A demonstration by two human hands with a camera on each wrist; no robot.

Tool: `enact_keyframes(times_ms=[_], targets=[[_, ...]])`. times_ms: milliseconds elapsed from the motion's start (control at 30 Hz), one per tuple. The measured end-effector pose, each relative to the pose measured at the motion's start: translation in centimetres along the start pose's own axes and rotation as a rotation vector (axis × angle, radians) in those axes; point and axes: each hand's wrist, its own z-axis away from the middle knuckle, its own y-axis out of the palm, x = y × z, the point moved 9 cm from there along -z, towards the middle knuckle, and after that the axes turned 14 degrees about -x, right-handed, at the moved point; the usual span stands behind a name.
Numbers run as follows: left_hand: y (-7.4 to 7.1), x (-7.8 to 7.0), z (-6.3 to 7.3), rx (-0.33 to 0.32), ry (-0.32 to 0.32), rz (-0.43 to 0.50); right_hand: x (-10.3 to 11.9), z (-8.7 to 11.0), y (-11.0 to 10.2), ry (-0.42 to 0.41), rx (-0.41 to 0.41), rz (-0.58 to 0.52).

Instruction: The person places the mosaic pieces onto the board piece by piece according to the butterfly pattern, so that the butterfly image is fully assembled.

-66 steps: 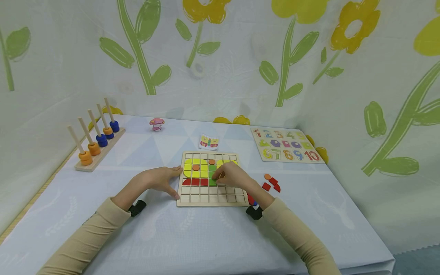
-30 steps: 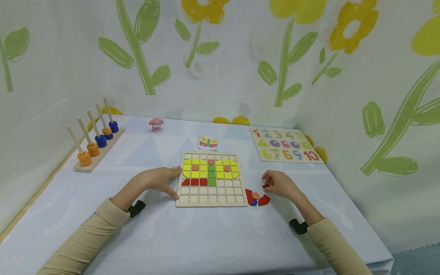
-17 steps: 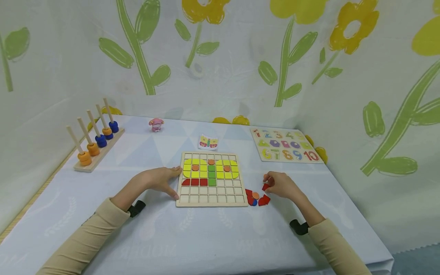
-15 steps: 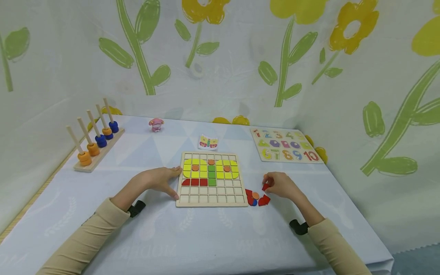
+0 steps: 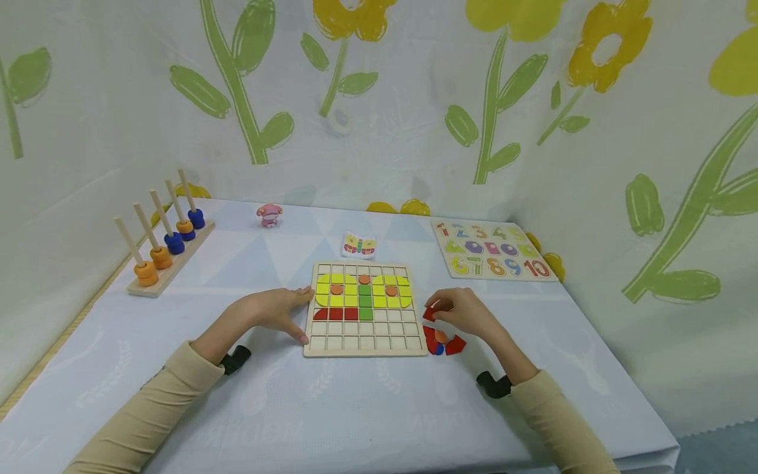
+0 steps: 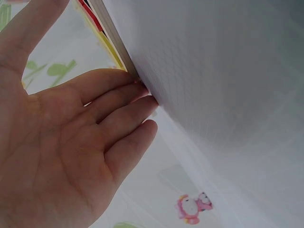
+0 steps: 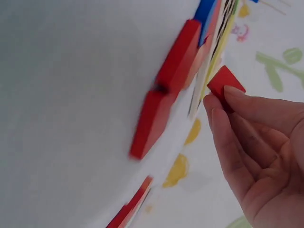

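Note:
In the head view my left hand [image 5: 278, 309] rests against the left edge of the wooden grid board [image 5: 364, 343]; its fingers are extended, and the left wrist view shows their tips right at the board's edge. Thumb and fingers of my right hand [image 5: 464, 309] pinch a red square tile [image 7: 225, 85] just off the board's right edge. Yellow tiles [image 5: 329, 300] form two blocks on the grid, each around an orange disc. A green column [image 5: 365, 303] stands between them, topped by another orange disc. Red tiles [image 5: 335, 314] fill part of a row below the left block.
Loose red pieces [image 5: 456, 345], an orange disc [image 5: 441, 336] and a blue piece [image 5: 439, 349] lie beside the board. Farther back are a butterfly picture card [image 5: 358, 245], number puzzle [image 5: 494, 250], pink figurine [image 5: 269, 214] and peg stacker [image 5: 172, 250].
My right hand left the green column, went right to the loose pieces and picked up a red square tile. It has since carried the tile left toward the board. My left hand stayed put.

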Motion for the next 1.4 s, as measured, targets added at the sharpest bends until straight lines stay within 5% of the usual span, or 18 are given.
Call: enact_keyframes(times_ms=[667,1000,1400], targets=[[0.0,-0.1,0.0,-0.006,-0.006,-0.001,5.7,-3.3,5.4,-0.125,0.115,-0.052],[0.0,-0.1,0.0,-0.014,0.004,-0.006,6.2,-4.0,5.8,-0.059,0.074,-0.017],[0.0,-0.1,0.0,-0.014,0.006,-0.01,6.2,-3.3,5.5,-0.085,0.086,0.045]])
